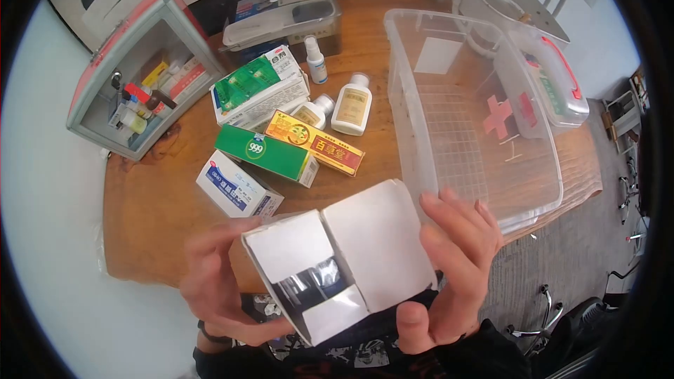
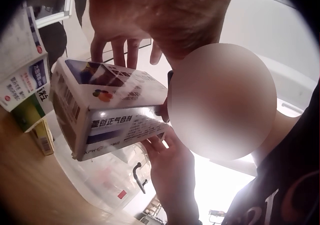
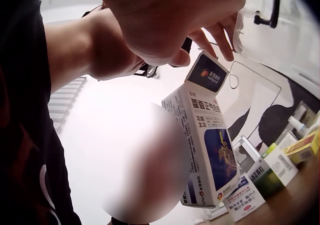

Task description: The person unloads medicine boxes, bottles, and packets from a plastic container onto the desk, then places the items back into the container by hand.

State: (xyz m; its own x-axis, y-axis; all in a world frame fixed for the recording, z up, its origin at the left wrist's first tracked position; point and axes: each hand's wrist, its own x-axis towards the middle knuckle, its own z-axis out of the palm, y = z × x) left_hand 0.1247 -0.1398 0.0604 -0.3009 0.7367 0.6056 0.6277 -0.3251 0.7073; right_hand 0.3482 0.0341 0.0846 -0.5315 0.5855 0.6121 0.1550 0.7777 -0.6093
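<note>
A white medicine carton (image 1: 302, 242) is held above the table's front edge with its top flaps open, and dark, shiny packs show inside. My left hand (image 1: 221, 284) grips its left side, fingers and thumb curled round it. At the right, my right hand (image 1: 456, 267) has its fingers raised and parted beside the large open flap (image 1: 379, 245). Printed sides of the carton (image 2: 110, 105) show in the left wrist view, and in the right wrist view the carton (image 3: 200, 140) stands tilted, its flap up below my right hand (image 3: 175, 25).
Several boxes, a green one (image 1: 260, 151), a yellow one (image 1: 316, 142) and a blue-white one (image 1: 235, 186), lie behind the carton with white bottles (image 1: 352, 105). A cabinet (image 1: 140, 74) stands left, a clear bin (image 1: 449, 186) right, and a lidded container (image 1: 281, 28) at the back.
</note>
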